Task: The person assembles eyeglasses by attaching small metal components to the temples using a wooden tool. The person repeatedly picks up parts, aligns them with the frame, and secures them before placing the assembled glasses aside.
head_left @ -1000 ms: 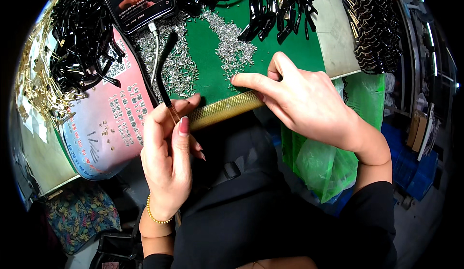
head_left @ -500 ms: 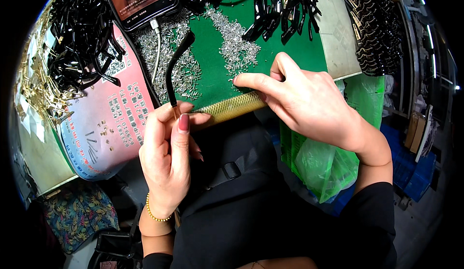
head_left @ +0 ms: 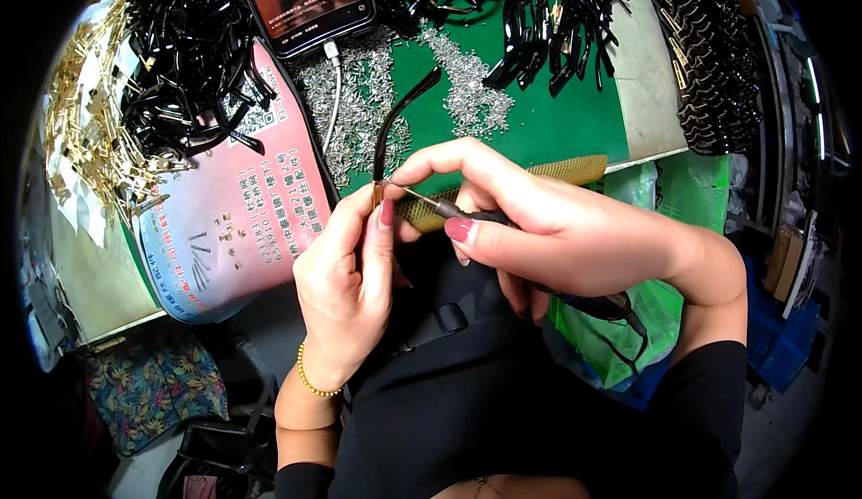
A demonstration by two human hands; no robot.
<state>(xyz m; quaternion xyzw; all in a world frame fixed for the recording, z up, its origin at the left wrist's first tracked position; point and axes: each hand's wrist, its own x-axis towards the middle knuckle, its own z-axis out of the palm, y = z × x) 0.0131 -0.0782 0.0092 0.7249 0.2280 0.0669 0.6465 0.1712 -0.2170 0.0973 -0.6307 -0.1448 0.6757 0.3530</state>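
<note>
- Since the earlier frame, the right hand (head_left: 561,230) has moved left along the near edge of the green mat (head_left: 567,118) to the left hand (head_left: 346,275), and now holds a corded screwdriver (head_left: 597,305).
- Left hand: thumb and fingers pinch an eyeglass temple arm (head_left: 386,133) by its gold-coloured metal end; the black curved part rises above the fingertips.
- Right hand: fingers curl around the screwdriver, its slim bit aimed left at that metal end; whether the two touch, I cannot tell.
- Beyond the hands, small silvery screw-like pieces (head_left: 471,95) lie in two heaps, and a yellow mesh strip (head_left: 579,169) runs along the mat's near edge.
- Past the left heap sits a phone (head_left: 310,1) with a white cable (head_left: 336,95) plugged in.
</note>
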